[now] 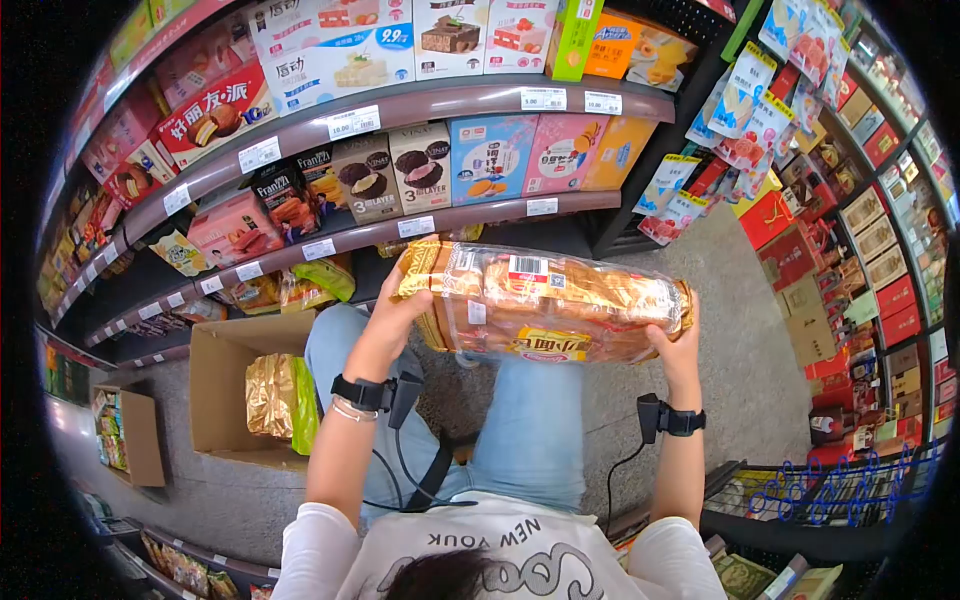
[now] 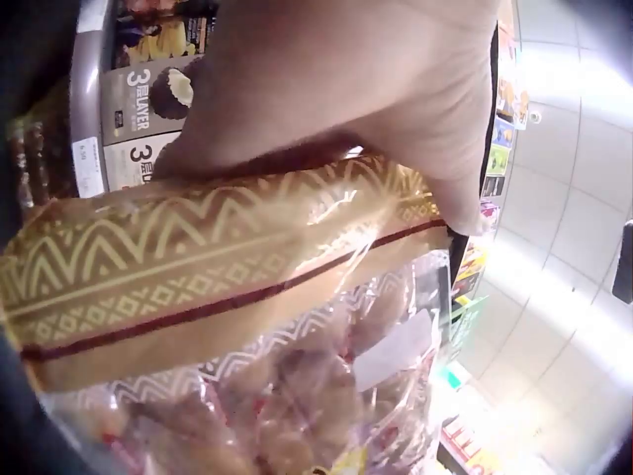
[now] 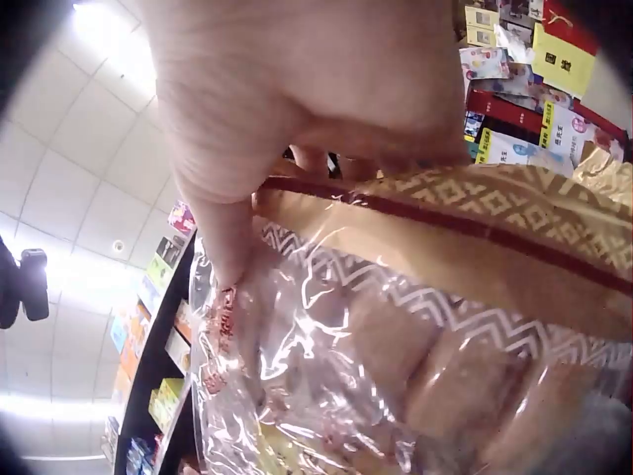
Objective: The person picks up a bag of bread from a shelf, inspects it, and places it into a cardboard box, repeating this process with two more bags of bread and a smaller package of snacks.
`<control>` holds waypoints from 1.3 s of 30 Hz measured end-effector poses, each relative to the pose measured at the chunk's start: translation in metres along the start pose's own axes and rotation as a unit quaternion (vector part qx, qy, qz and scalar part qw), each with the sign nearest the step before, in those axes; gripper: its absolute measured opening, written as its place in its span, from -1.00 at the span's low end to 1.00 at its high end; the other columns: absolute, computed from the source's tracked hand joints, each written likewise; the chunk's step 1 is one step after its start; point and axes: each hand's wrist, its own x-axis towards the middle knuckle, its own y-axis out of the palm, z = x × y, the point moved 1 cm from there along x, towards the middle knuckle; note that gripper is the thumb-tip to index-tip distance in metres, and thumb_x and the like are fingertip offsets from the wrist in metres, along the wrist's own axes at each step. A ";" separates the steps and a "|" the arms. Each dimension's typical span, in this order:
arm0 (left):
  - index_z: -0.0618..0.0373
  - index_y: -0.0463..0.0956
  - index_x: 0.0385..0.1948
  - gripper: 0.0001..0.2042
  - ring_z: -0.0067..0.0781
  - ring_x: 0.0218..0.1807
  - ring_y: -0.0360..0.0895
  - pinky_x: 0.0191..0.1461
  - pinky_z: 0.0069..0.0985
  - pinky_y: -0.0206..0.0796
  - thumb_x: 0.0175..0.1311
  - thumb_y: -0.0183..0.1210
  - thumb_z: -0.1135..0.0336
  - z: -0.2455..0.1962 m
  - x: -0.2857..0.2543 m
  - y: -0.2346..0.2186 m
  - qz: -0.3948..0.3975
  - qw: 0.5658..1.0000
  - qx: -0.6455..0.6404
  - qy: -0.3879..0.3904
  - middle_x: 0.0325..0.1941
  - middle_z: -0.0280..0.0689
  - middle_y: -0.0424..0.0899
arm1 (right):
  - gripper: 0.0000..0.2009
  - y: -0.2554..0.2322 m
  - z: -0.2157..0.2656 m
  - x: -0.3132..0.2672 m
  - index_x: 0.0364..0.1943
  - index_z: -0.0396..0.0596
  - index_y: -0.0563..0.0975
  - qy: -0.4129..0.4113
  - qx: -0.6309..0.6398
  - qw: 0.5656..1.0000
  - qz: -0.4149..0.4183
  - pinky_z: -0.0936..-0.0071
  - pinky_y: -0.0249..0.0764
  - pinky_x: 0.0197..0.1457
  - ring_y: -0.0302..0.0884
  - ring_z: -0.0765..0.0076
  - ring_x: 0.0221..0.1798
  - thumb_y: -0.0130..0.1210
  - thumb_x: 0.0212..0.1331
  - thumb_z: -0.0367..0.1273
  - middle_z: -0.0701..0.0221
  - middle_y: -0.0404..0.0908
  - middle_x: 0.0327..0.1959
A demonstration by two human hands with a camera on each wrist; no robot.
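A long clear bag of bread [image 1: 545, 302] with gold patterned ends is held level in front of the lower shelf. My left hand [image 1: 400, 305] grips its left end, thumb over the patterned band [image 2: 218, 257]. My right hand [image 1: 677, 340] grips the right end from below and behind. In the left wrist view my left hand [image 2: 376, 89] curls over the bag's top edge. In the right wrist view my right hand [image 3: 297, 109] wraps the bag's [image 3: 396, 336] end, thumb pressed on the clear film.
Shelves [image 1: 400, 110] of boxed cakes and biscuits rise ahead. An open cardboard box [image 1: 225, 380] with gold packs stands on the floor at left. A second rack [image 1: 860, 200] of boxes lines the right. A blue basket [image 1: 840, 490] sits at lower right.
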 end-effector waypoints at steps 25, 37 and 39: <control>0.22 0.22 0.16 -0.55 -0.44 0.14 0.37 0.22 -0.48 0.16 0.23 0.04 0.36 0.021 -0.005 -0.007 -0.100 0.989 -0.019 -0.110 0.12 -0.26 0.43 | -0.49 0.012 -0.006 0.000 0.12 -0.13 0.22 0.092 0.075 0.992 -0.052 0.46 0.24 0.19 0.32 0.42 0.08 0.06 0.12 -0.21 0.33 0.37 0.04; 0.12 0.14 0.23 -0.41 -0.48 0.16 0.32 0.25 -0.49 0.12 0.12 0.15 0.46 -0.019 -0.001 0.032 -0.035 0.996 -0.004 -0.081 0.13 -0.30 0.38 | -0.68 0.005 -0.021 0.048 -0.02 -0.21 0.37 0.069 -0.040 0.991 -0.107 0.56 0.28 0.05 0.36 0.53 -0.05 0.03 0.20 -0.33 0.40 0.46 -0.12; 0.08 0.11 0.25 -0.30 -0.48 0.19 0.26 0.27 -0.51 0.07 0.00 0.26 0.47 -0.028 -0.005 0.041 0.014 0.996 0.017 -0.091 0.14 -0.31 0.33 | -0.70 0.007 -0.015 0.065 -0.03 -0.19 0.40 0.056 -0.042 0.992 -0.100 0.55 0.29 0.05 0.38 0.52 -0.05 0.03 0.23 -0.32 0.40 0.48 -0.13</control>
